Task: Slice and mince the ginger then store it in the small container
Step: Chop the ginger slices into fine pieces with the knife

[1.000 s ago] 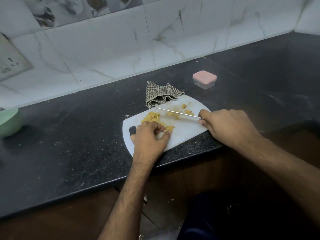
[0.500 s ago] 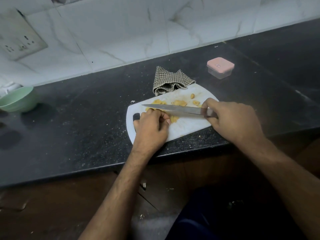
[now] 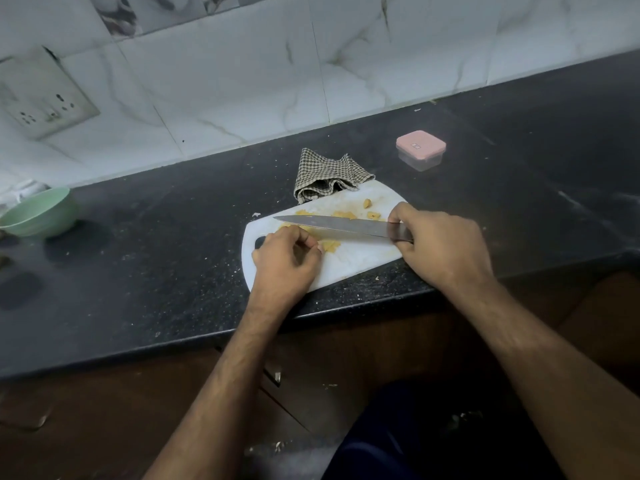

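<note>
Right now the right hand [image 3: 446, 247] grips the knife [image 3: 332, 225] flat over ginger [image 3: 329, 245] on the cutting board [image 3: 353, 261] at the counter's [image 3: 138, 271] front edge; the left hand [image 3: 285, 261], fingers curled, rests beside the ginger. The lidded small container [image 3: 420, 150] sits upper right.

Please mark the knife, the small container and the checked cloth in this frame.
knife [image 3: 332, 224]: head view, middle of the blade.
small container [image 3: 420, 145]: head view, centre of its pink lid.
checked cloth [image 3: 327, 174]: head view, middle of the folded fabric.
</note>
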The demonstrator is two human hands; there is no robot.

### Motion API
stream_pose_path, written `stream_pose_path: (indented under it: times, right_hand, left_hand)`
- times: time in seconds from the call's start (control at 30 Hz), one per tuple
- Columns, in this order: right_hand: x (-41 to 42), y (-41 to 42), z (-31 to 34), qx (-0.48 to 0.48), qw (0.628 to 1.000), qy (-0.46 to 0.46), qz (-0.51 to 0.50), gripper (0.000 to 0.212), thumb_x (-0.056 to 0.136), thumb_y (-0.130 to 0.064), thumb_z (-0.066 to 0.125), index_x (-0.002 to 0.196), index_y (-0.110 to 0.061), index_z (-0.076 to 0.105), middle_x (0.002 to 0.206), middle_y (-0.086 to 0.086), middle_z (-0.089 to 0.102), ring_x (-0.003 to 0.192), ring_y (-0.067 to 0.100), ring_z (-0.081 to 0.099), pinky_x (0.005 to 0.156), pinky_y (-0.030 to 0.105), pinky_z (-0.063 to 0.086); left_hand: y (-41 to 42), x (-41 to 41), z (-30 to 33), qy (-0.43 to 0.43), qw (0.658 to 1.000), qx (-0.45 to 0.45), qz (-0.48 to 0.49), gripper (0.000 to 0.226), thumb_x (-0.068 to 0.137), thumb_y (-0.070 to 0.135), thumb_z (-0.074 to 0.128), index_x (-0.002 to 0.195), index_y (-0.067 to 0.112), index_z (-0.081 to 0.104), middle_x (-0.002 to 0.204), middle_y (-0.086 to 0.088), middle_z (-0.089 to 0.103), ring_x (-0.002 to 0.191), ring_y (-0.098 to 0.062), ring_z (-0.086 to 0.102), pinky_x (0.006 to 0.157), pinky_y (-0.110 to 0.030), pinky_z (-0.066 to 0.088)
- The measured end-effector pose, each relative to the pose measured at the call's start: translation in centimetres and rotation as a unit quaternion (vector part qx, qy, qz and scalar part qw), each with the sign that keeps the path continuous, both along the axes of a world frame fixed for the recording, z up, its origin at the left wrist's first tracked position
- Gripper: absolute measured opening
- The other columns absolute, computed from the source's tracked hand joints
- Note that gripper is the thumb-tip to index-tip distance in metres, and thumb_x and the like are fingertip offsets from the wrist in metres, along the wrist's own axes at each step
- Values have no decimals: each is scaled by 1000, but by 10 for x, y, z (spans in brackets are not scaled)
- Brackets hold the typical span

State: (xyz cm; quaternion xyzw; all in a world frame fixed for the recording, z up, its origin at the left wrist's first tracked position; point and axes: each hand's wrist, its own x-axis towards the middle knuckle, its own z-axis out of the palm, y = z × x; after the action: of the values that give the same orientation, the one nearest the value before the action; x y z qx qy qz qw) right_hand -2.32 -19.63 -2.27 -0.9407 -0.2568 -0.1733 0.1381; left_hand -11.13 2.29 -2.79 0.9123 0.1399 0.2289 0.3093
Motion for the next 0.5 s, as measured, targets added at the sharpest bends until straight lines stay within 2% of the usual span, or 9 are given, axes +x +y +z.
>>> stream_pose_path:
  times: [0.07, 0.13, 0.23, 0.3, 0.5]
  right_hand:
    - [0, -2, 0, 1, 1000, 0, -18, 12, 93, -31, 57, 101, -34, 49, 77, -8, 64, 65, 22, 57, 58, 30, 40]
    - [0, -4, 1, 3, 999, -4, -33, 9, 94, -30, 55, 101, -32, 49, 77, -7, 64, 63, 23, 53, 58, 30, 40]
    - [-1, -4, 2, 3, 999, -6, -37, 10, 94, -30, 56, 100, -32, 49, 77, -8, 64, 63, 22, 53, 59, 30, 42]
    - [-2, -4, 2, 4, 999, -3, -38, 10, 94, -30, 57, 100, -32, 49, 77, -9, 64, 64, 22, 56, 60, 31, 45]
    - [-2, -2, 3, 4, 999, -11, -47, 11, 93, -29, 58, 99, -32, 49, 76, -9, 64, 62, 22, 55, 57, 30, 41]
  left_hand:
    - [-4, 0, 0, 1, 1000, 0, 5, 14, 84, 26, 73, 75, 27, 63, 75, 16, 63, 79, -5, 57, 89, -53, 51]
    - [-7, -1, 1, -3, 1000, -8, 9, 13, 81, 21, 72, 73, 25, 63, 72, 15, 64, 74, -6, 58, 87, -47, 52]
    - [-7, -4, 1, -6, 999, -37, 6, 12, 80, 14, 71, 73, 22, 65, 71, 12, 67, 72, -8, 60, 72, -24, 50]
    - [-5, -5, 1, -11, 999, -51, 6, 14, 81, 12, 71, 73, 21, 66, 71, 11, 68, 71, -8, 60, 63, -14, 45]
    - [-2, -6, 1, -57, 995, -87, 11, 15, 87, 12, 72, 76, 17, 63, 74, 8, 70, 57, 2, 51, 55, -10, 40]
